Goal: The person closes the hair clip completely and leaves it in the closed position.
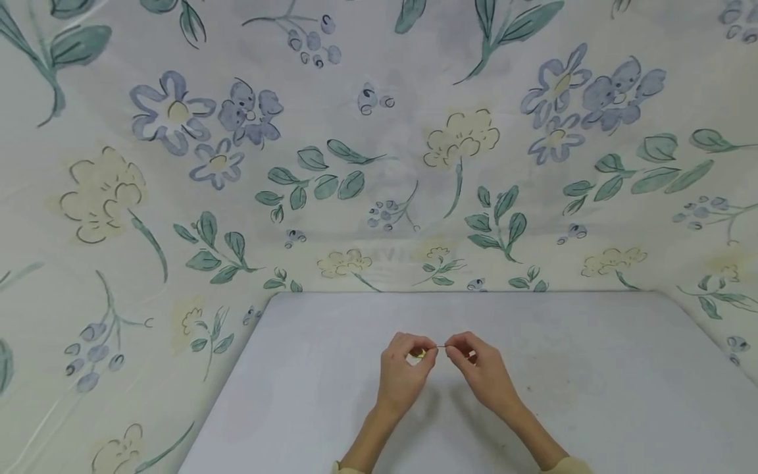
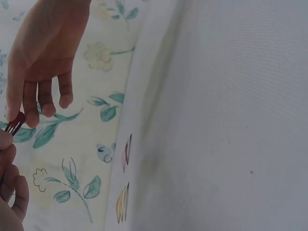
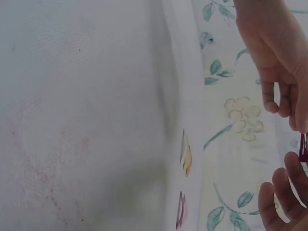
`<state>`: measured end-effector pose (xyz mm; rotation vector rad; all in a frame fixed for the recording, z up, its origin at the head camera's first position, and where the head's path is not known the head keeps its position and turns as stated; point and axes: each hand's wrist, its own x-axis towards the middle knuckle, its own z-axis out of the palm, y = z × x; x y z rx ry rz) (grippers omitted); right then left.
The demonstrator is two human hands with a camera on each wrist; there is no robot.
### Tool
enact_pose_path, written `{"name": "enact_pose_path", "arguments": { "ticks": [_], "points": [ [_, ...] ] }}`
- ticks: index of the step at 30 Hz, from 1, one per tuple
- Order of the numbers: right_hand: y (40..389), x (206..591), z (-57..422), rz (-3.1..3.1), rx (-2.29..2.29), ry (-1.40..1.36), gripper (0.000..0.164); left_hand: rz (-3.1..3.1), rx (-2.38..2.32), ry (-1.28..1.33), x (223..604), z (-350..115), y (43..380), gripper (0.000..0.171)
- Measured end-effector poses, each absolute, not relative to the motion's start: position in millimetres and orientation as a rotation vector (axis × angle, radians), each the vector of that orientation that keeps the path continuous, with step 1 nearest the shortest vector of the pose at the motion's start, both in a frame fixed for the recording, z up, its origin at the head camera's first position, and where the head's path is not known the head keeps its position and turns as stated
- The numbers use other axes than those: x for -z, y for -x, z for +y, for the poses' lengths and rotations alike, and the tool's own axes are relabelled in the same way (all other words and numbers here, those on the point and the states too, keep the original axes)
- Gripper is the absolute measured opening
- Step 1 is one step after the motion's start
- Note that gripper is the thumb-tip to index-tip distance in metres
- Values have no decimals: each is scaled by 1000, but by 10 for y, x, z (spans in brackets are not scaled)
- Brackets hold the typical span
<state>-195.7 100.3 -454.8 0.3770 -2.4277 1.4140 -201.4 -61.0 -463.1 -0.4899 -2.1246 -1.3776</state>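
A dark red snap hair clip [image 2: 16, 123] is held up between my two hands above the white table. My left hand [image 1: 404, 374] pinches one end between thumb and index finger. At the other end, the thumb and index finger of my right hand [image 1: 485, 374] pinch it; its remaining fingers hang loosely in the left wrist view. From the head only a thin dark line of the clip shows between the fingertips. On the table beyond lie a yellow hair clip [image 3: 186, 156] and a red hair clip [image 3: 181, 211], mostly hidden behind my hands in the head view.
The white table [image 1: 320, 322] spreads beneath both hands, with small dark specks and faint reddish marks on its right part. Behind and beside it hangs a floral-patterned sheet [image 1: 331, 224] that meets the table's far and side edges.
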Motion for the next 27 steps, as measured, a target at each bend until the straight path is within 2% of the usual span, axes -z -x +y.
{"name": "enact_pose_path", "arguments": {
  "ticks": [11,19,27],
  "points": [
    [1978,4506,1043,-2419,-1457,-433,9,-2120,1377,571,4582,-686,2027,10],
    [2003,4498,1073,-2423,-1308,-505,23,-2177,1274,656,4537,-717,2074,13],
    [2036,4506,1124,-2437,-1193,-523,22,-2263,1227,653,4524,-691,2136,10]
  ]
}}
